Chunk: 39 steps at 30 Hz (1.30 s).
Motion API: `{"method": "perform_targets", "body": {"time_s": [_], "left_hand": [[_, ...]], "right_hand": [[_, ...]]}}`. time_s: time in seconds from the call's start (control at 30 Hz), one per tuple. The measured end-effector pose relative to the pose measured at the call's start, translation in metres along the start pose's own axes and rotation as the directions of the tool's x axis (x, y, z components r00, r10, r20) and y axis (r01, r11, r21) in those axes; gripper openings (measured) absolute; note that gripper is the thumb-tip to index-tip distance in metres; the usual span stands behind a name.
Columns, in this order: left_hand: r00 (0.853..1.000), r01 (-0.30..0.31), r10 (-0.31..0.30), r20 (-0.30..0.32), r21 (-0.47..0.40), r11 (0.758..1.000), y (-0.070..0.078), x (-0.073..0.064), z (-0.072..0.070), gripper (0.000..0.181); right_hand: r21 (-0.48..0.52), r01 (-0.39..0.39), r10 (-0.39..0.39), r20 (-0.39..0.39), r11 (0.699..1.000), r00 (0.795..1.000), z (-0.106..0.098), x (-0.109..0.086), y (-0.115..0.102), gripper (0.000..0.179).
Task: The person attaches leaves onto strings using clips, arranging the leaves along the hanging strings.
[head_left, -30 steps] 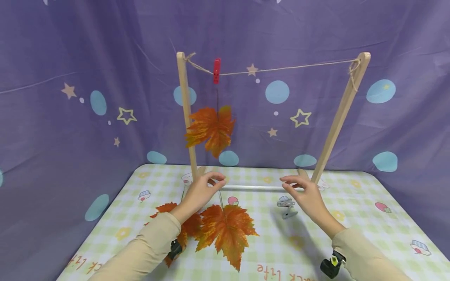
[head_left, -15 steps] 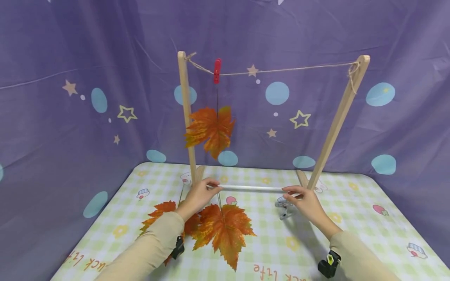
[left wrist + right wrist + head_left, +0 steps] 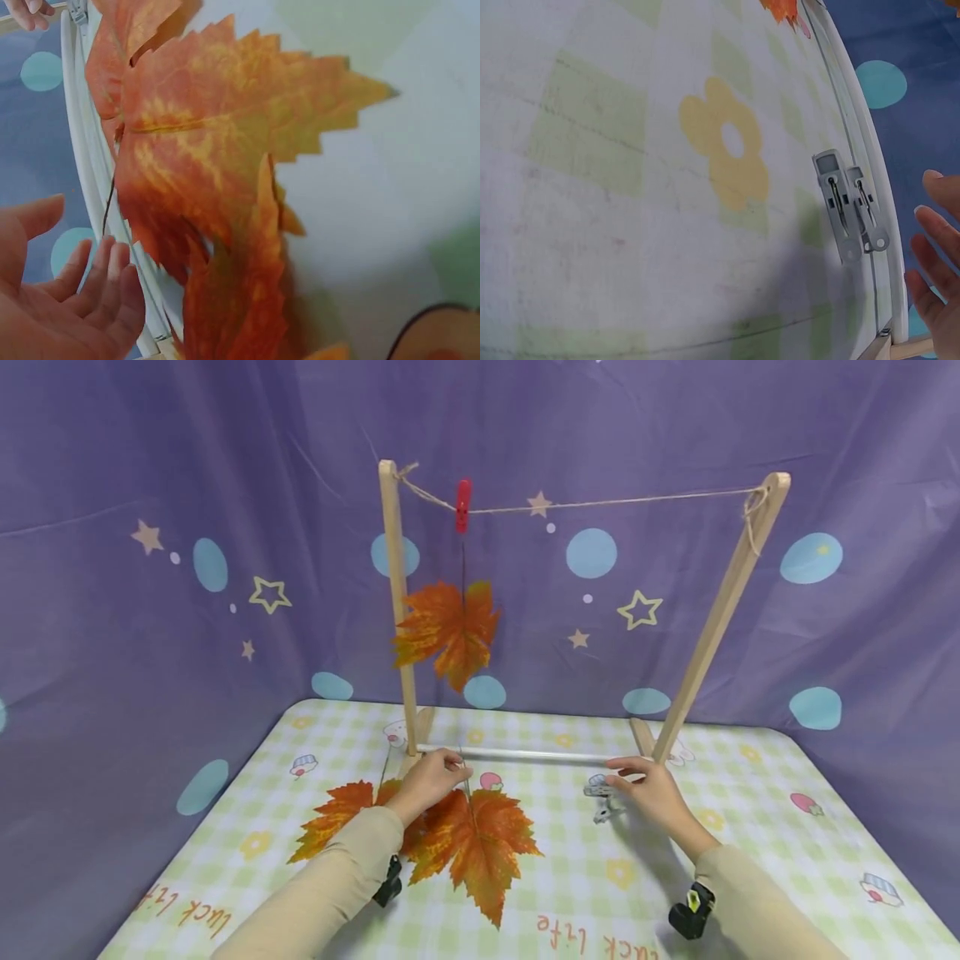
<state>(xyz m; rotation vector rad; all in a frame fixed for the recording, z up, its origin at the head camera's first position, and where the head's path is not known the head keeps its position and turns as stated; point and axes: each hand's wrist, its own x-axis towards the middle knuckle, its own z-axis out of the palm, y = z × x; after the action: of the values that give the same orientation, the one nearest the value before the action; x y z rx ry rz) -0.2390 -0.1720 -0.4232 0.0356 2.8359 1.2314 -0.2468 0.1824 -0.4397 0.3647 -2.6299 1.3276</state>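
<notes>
My left hand point(image 3: 429, 787) is over the stem end of an orange maple leaf point(image 3: 480, 852) lying on the table. In the left wrist view its thumb stands apart from the loosely bent fingers, and the thin stem point(image 3: 110, 199) runs to the fingertips. A second leaf point(image 3: 333, 818) lies partly behind my left forearm. My right hand point(image 3: 652, 793) hovers beside two grey clothespins point(image 3: 841, 210), its fingers relaxed and holding nothing. Above, a red clothespin point(image 3: 462, 506) on a twine line point(image 3: 600, 502) has a third leaf point(image 3: 448, 631) hanging below it by its stem.
Two wooden posts, the left one point(image 3: 395, 568) and the right one point(image 3: 716, 627), hold up the twine. A white rod point(image 3: 540, 755) joins them low down, just beyond both hands. A checked cloth point(image 3: 750, 860) covers the table, with a purple curtain point(image 3: 225, 468) behind.
My left hand has come down and back from the rod toward the leaf stem. The right hand has lowered slightly beside the grey clothespins. The hanging leaf stays in place.
</notes>
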Motion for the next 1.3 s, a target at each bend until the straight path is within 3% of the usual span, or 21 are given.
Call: {"method": "perform_targets", "body": {"time_s": [0.2,0.77,0.93,1.3], "left_hand": [[0.999,0.035,-0.035,0.001,0.024,0.999,-0.001,0.002,0.004,0.037],[1.000,-0.007,0.007,0.017,-0.028,1.000,-0.006,0.007,0.013,0.026],[1.000,-0.011,0.011,0.023,-0.007,1.000,-0.008,0.008,0.016,0.022],[0.999,-0.020,0.020,0.025,0.010,1.000,-0.012,0.007,0.020,0.019]], "right_hand": [[-0.001,-0.011,0.011,0.010,1.000,1.000,0.001,0.006,0.006,0.026],[-0.058,-0.042,0.045,0.046,0.997,0.998,0.004,0.007,0.021,0.028],[-0.035,-0.064,0.067,0.078,0.997,0.995,0.007,0.007,0.022,0.027],[-0.033,-0.015,0.020,0.184,0.999,0.983,0.010,0.010,0.027,0.030]]}}
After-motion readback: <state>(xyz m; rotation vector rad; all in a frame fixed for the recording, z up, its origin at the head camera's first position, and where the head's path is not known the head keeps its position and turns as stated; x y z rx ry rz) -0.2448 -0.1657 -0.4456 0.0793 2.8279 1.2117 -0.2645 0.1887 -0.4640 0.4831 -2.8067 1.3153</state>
